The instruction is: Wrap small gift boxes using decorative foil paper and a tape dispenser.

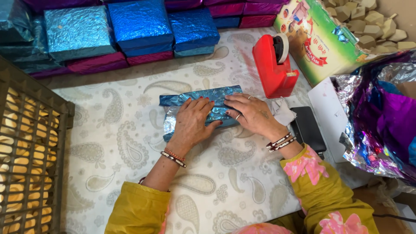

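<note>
Both your left hand (193,121) and right hand (251,113) press flat, fingers spread, on the blue foil-wrapped box (197,102) at frame centre; easing pressure risks the fold springing open.

Bare cloth (130,143) left — tape dispenser (273,69) blocks right.

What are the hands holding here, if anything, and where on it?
Both the left hand and right hand press flat on top of a blue foil-wrapped box lying on the table; neither lifts it.
</note>
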